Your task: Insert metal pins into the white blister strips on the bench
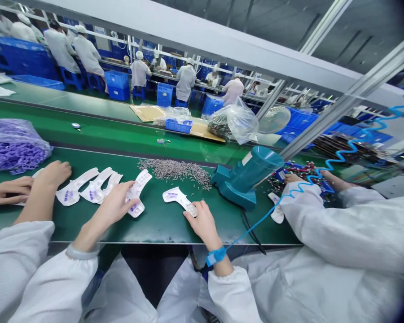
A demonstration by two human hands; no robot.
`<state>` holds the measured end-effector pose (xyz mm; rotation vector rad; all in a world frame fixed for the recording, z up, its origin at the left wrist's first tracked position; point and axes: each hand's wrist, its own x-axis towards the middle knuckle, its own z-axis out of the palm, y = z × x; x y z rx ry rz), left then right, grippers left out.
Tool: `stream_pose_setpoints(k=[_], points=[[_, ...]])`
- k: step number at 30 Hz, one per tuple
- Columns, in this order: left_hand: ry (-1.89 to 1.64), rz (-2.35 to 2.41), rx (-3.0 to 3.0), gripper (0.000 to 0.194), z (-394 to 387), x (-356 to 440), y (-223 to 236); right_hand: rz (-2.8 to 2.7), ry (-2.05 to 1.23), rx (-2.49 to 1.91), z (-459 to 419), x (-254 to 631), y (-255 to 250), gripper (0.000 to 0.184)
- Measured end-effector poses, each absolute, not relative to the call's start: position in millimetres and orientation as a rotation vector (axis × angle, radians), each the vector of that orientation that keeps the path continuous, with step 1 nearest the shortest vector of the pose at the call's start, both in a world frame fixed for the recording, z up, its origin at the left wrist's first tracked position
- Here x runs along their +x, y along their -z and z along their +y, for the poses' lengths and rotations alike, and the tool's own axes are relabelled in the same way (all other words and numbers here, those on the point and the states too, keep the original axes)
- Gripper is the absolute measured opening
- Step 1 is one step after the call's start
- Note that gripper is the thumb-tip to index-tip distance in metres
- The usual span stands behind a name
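- White moulded plastic piece (138, 193), purple marks on wide end, tilted up at near centre of belt; L = left hand (112, 208), fingers + thumb closed on its side, firmly held.
- 2nd white piece (177, 197) flat just right of it; right hand (202, 220) lies on its narrow end, half-open, can't tell if gripping.
- Handling: both look light, thin, fairly stiff, maybe flexy at neck; best taken by edges of wide end.
- Blue wrist strap (216, 256) on R wrist, coiled cord running right.
- Small grey metal parts (175, 172) heaped on green conveyor belt (155, 231), far of both hands.
- Right: teal machine housing (245, 177), near co-worker's arm.
- Left: co-worker's hands (52, 175) by 3 more white pieces (90, 186); purple parts in clear bag (13, 146) further left.
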<state>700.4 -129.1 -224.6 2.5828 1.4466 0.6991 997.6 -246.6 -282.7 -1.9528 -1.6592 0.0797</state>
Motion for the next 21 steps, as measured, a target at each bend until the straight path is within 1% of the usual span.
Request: stream_pose_setpoints(k=[4, 6, 9, 11, 12, 15, 17, 20, 21], points=[[-0.527, 1.179, 2.639, 0.048, -141.1, 690.7, 231.5, -1.549, -0.064, -1.998, -244.2, 978.7, 285.6, 0.031], [-0.472, 1.05, 2.652, 0.046, -141.0, 694.1, 236.1, -1.558, -0.114, -1.903, -246.4, 973.8, 287.5, 0.033], [-0.442, 0.873, 2.679, 0.054, -133.2, 708.6, 241.4, -1.559, -0.192, -1.66, -249.9, 982.0, 293.0, 0.027], [-0.451, 0.815, 2.692, 0.057, -126.1, 721.6, 243.0, -1.514, -0.163, -1.598, -249.0, 999.4, 297.7, 0.024], [-0.46, 0.799, 2.697, 0.056, -123.4, 728.6, 243.4, -1.49, -0.128, -1.604, -247.0, 1010.5, 299.9, 0.025], [-0.517, 0.765, 2.712, 0.046, -123.5, 752.0, 246.0, -1.497, -0.04, -1.647, -236.4, 1042.3, 304.4, 0.029], [-0.622, 0.782, 2.731, 0.041, -131.7, 769.3, 253.7, -1.565, 0.008, -1.669, -228.0, 1055.2, 305.2, 0.029], [-0.862, 0.874, 2.801, 0.037, -145.9, 790.1, 280.4, -1.685, 0.08, -1.735, -216.2, 1060.8, 305.9, 0.024], [-0.9, 0.868, 2.841, 0.04, -147.8, 793.6, 292.7, -1.712, 0.109, -1.768, -212.7, 1060.8, 306.5, 0.024]])
